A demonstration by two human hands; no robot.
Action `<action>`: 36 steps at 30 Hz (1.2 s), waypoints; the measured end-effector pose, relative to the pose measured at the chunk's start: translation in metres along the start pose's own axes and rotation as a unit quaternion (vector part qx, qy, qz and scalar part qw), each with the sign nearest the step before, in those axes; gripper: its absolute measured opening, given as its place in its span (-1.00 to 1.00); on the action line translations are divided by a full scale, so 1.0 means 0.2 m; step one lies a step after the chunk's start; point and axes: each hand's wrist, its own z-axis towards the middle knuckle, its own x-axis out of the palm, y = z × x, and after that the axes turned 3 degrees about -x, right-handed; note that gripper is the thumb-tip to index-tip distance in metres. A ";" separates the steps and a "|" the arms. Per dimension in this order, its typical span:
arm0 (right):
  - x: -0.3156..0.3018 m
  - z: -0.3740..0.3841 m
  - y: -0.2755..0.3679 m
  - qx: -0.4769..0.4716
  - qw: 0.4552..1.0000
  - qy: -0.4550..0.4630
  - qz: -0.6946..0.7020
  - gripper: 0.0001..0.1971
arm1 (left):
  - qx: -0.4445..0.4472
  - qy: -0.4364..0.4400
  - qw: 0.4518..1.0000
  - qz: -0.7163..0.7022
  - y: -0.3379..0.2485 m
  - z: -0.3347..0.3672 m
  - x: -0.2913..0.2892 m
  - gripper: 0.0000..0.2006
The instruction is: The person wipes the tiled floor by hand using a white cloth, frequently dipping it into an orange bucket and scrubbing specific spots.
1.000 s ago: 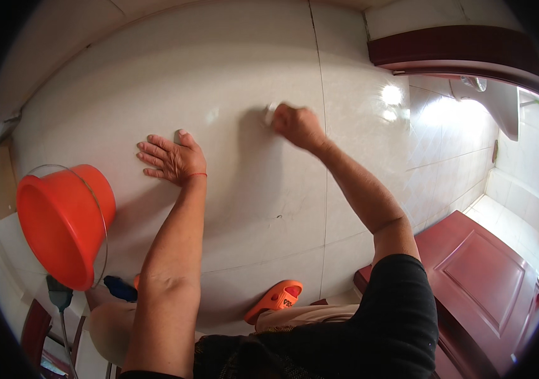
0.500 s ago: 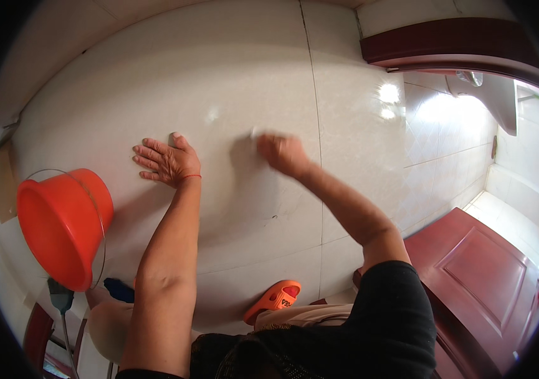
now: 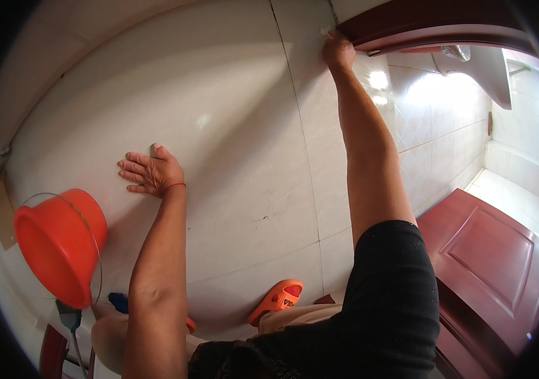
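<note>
My left hand (image 3: 154,172) lies flat on the pale tiled floor (image 3: 238,183), fingers and thumb spread, a thin red string round the wrist. It holds nothing. My right arm is stretched far forward, and my right hand (image 3: 339,50) is closed at the floor beside the end of the dark red door frame (image 3: 434,25). A small white thing (image 3: 325,30) pokes out past its fingers, too little of it showing to tell its kind. Near my left hand, an orange-red bucket (image 3: 54,249) with a wire handle stands to the left.
An open dark red panelled door (image 3: 490,252) stands at the right, next to a brightly lit tiled room. Below the bucket is a grey brush-like head (image 3: 69,316) on a thin handle. My foot wears an orange slipper (image 3: 279,300). Brown cardboard (image 3: 1,211) is at the far left.
My right hand has swept forward and right, from the middle of the floor to the door frame, the arm now extended. My left hand stays flat; the whole view has shifted slightly.
</note>
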 end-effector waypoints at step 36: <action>-0.01 -0.19 0.00 0.011 1.000 -0.028 -0.003 -0.87 | 0.005 -0.011 1.000 0.020 0.06 0.03 0.00 -0.22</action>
